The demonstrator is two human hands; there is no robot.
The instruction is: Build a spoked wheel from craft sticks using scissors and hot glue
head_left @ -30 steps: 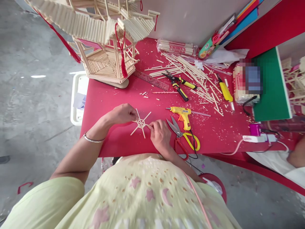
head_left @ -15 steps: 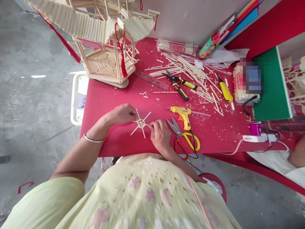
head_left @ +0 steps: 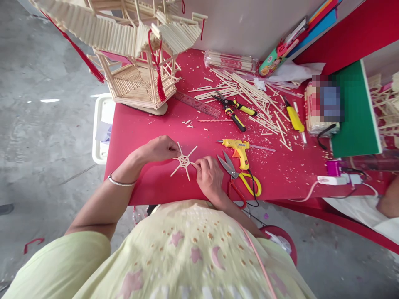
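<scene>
Between my hands is a small six-armed star of thin wooden sticks (head_left: 183,161), with a hexagon of short pieces round its centre. My left hand (head_left: 162,148) is closed, its fingertips pinching the star's left arm. On the other side my right hand (head_left: 209,174) is closed too, thumb and finger gripping the right arm. Just right of that hand lie open scissors (head_left: 231,169) with one red and one yellow handle. A yellow glue gun (head_left: 237,150) rests beyond them, a glue stick poking out of its back.
A stick-built pavilion (head_left: 134,83) with red tassels stands at the back left. Behind the glue gun lie black-and-yellow cutters (head_left: 233,110), loose sticks (head_left: 249,91), a ruler (head_left: 199,104) and a yellow knife (head_left: 294,116). A power strip (head_left: 332,180) sits right; another person's arm (head_left: 389,199) shows there.
Almost nothing differs. Both hands keep their hold on the stick star, and the whole view has shifted very slightly.
</scene>
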